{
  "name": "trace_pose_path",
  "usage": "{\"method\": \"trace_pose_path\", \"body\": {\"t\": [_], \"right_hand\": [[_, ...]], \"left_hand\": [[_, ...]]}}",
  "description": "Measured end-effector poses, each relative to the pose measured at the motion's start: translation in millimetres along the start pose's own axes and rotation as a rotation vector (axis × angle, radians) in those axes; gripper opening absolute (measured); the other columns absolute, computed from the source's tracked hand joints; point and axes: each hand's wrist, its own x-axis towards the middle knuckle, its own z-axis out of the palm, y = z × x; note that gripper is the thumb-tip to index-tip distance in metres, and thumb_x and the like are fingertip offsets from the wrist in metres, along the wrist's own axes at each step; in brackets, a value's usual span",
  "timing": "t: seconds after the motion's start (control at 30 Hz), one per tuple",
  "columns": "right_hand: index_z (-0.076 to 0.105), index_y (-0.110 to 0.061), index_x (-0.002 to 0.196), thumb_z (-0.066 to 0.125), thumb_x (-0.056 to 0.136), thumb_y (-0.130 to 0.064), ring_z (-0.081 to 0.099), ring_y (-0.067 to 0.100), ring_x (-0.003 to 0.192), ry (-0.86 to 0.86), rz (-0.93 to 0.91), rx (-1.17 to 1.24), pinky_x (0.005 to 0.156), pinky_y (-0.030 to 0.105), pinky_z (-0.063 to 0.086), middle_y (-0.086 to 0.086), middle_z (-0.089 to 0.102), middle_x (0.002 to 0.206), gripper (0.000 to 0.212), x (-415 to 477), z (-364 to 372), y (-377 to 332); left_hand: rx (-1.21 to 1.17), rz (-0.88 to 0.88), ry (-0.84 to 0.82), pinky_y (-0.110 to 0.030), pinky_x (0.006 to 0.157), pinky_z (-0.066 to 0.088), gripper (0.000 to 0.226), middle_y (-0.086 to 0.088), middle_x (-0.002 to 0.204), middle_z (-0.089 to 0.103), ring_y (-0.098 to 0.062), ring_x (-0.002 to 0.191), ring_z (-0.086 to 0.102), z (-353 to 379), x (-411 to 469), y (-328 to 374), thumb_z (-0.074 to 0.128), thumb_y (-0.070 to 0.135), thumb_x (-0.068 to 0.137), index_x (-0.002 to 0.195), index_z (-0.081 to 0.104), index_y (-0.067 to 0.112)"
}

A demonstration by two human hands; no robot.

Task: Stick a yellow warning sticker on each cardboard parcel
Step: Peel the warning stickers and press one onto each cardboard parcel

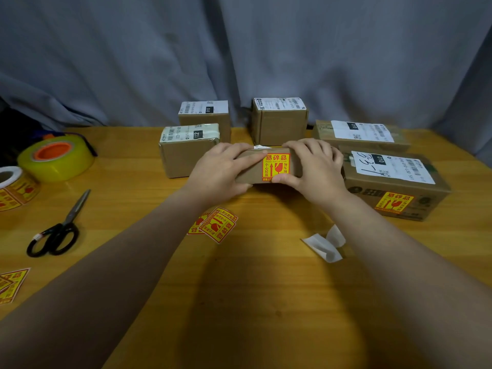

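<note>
A small cardboard parcel (250, 170) stands at the table's middle, its near face towards me with a yellow warning sticker (276, 167) on it. My left hand (221, 171) grips the parcel's left end, its forefinger lying along the face up to the sticker's edge. My right hand (314, 169) holds the right end, thumb pressing on the sticker's lower edge. Two loose yellow stickers (217, 225) lie on the table in front of the parcel. A sticker roll (13, 187) sits at the far left.
Several other parcels stand behind and to the right; the large one (394, 187) at the right carries a yellow sticker. Yellow tape roll (56, 158), scissors (60, 227) and more stickers (10, 284) lie at the left. White backing paper (326, 243) lies near my right forearm.
</note>
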Motion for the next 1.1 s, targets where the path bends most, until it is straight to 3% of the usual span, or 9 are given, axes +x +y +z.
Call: {"method": "trace_pose_path", "body": {"t": [0.2,0.4,0.5,0.63,0.73,0.8,0.97,1.1], "right_hand": [[0.053,-0.03,0.105,0.04,0.084,-0.068,0.041,0.026,0.118,0.101,0.178,-0.008,0.101,0.051,0.024,-0.002,0.052,0.121,0.046,12,0,-19],[0.047,-0.025,0.118,0.05,0.06,-0.085,0.041,0.027,0.118,0.054,0.161,-0.12,0.102,0.055,0.027,0.002,0.047,0.124,0.084,2,5,-24],[0.043,-0.026,0.124,0.058,0.057,-0.083,0.038,0.026,0.123,-0.007,0.091,-0.118,0.105,0.055,0.024,0.001,0.045,0.13,0.089,0,0,-18],[0.052,-0.033,0.113,0.066,0.064,-0.069,0.041,0.022,0.12,-0.038,0.088,0.015,0.101,0.05,0.024,-0.004,0.049,0.124,0.063,5,-13,-7],[0.06,-0.032,0.096,0.064,0.073,-0.061,0.044,0.02,0.116,0.049,0.16,0.17,0.096,0.045,0.024,-0.005,0.052,0.115,0.038,7,-14,-4],[0.06,-0.03,0.096,0.061,0.075,-0.062,0.044,0.02,0.115,0.076,0.18,0.157,0.096,0.045,0.024,-0.004,0.052,0.115,0.038,7,-11,-7],[0.052,-0.024,0.109,0.06,0.062,-0.078,0.044,0.023,0.116,0.048,0.164,-0.048,0.099,0.051,0.028,0.001,0.049,0.119,0.072,0,-4,-18],[0.057,-0.028,0.102,0.056,0.078,-0.064,0.044,0.02,0.115,0.064,0.148,0.045,0.099,0.048,0.026,-0.003,0.052,0.119,0.044,-2,-8,-11]], "left_hand": [[-0.103,-0.116,0.025,-0.035,0.089,0.043,0.081,-0.002,0.13,0.054,-0.023,0.116,0.048,-3,4,13,0.072,0.038,0.072,0.14,0.031,0.023],[-0.078,-0.125,-0.011,-0.034,0.089,0.042,0.081,-0.007,0.129,0.054,-0.024,0.117,0.048,-3,1,10,0.072,0.04,0.073,0.14,0.033,0.018],[-0.073,-0.115,-0.016,-0.035,0.091,0.042,0.082,-0.006,0.132,0.053,-0.024,0.119,0.047,-4,2,9,0.072,0.04,0.073,0.141,0.032,0.019],[-0.059,-0.071,-0.018,-0.035,0.094,0.041,0.077,0.002,0.135,0.051,-0.021,0.121,0.046,-3,2,6,0.07,0.041,0.073,0.14,0.035,0.026],[-0.066,-0.067,-0.016,-0.038,0.095,0.042,0.075,0.004,0.135,0.05,-0.022,0.121,0.046,-1,-1,6,0.071,0.039,0.072,0.138,0.037,0.027],[-0.059,-0.066,-0.007,-0.038,0.094,0.042,0.075,0.004,0.135,0.05,-0.022,0.12,0.046,-2,-1,6,0.071,0.038,0.072,0.138,0.037,0.027],[-0.02,-0.02,0.03,-0.037,0.088,0.045,0.072,0.001,0.131,0.054,-0.023,0.114,0.05,1,-5,10,0.071,0.037,0.073,0.136,0.041,0.023],[-0.013,-0.019,0.03,-0.038,0.088,0.045,0.072,0.001,0.132,0.054,-0.024,0.115,0.049,3,-8,11,0.071,0.037,0.073,0.137,0.041,0.023]]}}
